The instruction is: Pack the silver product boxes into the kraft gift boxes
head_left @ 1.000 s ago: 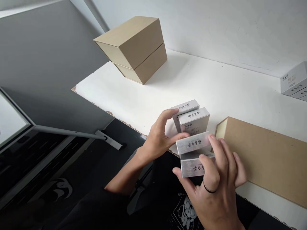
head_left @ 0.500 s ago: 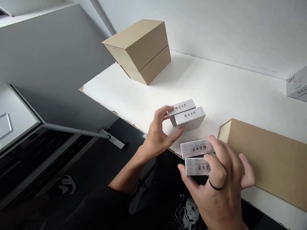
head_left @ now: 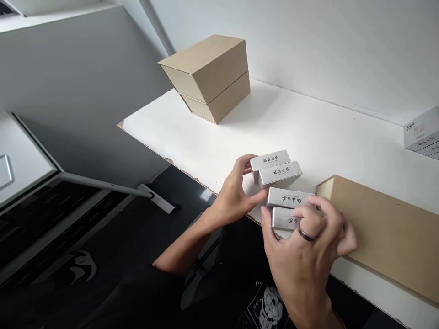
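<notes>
My left hand (head_left: pixel 229 198) is closed around a pair of small silver boxes with dark lettering, thumb on the near one (head_left: pixel 281 172) and fingers behind the far one (head_left: pixel 272 159). They stand side by side on the white tabletop. In my right hand (head_left: pixel 303 256), with a dark ring on one finger, are two more silver boxes: an upper one (head_left: pixel 290 197) and a lower one (head_left: pixel 284 219). This second pair is close in front of the first, at the table's front edge. My fingers hide its right ends.
A long tan box (head_left: pixel 380 233) lies on the white table (head_left: pixel 308 130) right of my hands. Two stacked tan boxes (head_left: pixel 221 75) stand at the back left. Printed white boxes (head_left: pixel 421 130) sit at the far right against the wall. The table's front edge is chipped.
My right hand has carried its two silver boxes up toward the left pair, narrowing the gap. The left pair has turned slightly, and its lettering faces me more. The camera view has shifted a little.
</notes>
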Tool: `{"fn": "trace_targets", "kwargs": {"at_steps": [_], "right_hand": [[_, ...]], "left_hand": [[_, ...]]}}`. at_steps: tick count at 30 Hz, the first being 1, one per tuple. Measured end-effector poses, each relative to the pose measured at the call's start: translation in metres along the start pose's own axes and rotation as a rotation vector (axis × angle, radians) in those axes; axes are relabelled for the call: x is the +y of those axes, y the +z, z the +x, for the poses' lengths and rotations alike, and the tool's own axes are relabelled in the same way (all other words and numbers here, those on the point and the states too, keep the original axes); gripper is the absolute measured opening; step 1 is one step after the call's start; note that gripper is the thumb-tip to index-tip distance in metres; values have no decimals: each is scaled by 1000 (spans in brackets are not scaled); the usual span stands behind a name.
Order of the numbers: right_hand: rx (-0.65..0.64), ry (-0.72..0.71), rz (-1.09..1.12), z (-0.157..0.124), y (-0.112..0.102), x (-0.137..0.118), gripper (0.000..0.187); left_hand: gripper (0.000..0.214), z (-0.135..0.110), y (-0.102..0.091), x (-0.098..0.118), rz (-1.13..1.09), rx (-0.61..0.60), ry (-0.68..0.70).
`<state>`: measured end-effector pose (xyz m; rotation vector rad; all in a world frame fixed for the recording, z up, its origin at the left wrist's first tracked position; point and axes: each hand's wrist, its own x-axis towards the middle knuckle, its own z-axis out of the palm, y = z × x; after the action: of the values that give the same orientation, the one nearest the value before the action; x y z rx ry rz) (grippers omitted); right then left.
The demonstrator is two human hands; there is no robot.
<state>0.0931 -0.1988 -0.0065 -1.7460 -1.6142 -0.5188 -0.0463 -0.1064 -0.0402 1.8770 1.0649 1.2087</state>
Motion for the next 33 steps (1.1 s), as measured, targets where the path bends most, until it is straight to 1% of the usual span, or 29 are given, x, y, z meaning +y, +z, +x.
{"fn": "trace_targets", "kwargs": {"at_steps": [2,6,9,13,16,18,21,23,24,26,29,33], "right_hand": [[1,-17,-6,2,2,0,41],[-3,-66,-18,4,6,2,44],[-14,-94,-31,6,8,1,39],[-29,-100,-13,7,9,0,40],[-10,-103,8,6,10,1,40],[5,-109,18,5,10,1,41],[-14,-127,49,5,9,4,43],[-56,-139,83,5,5,6,43],[-77,-141,96,4,3,8,42],[-112,-145,117,3,-3,11,43],[-149,-147,143,1,-11,15,44],[-171,-147,143,-4,-16,18,47]], "left_hand": [[63,0,0,1,2,3,-4],[61,1,-1,-1,-8,3,18],[61,-1,-1,-2,-11,-2,23],[61,-4,-1,-4,-17,-6,12],[62,-6,-4,-6,-56,-3,-5],[74,-7,-9,-8,-88,-54,14],[102,-6,-19,-9,-96,-234,114],[111,-5,-24,-9,-57,-321,176],[110,-3,-25,-10,-32,-336,204],[100,-1,-26,-10,8,-328,248],[90,3,-23,-11,17,-304,262],[94,4,-17,-12,5,-277,241]]}}
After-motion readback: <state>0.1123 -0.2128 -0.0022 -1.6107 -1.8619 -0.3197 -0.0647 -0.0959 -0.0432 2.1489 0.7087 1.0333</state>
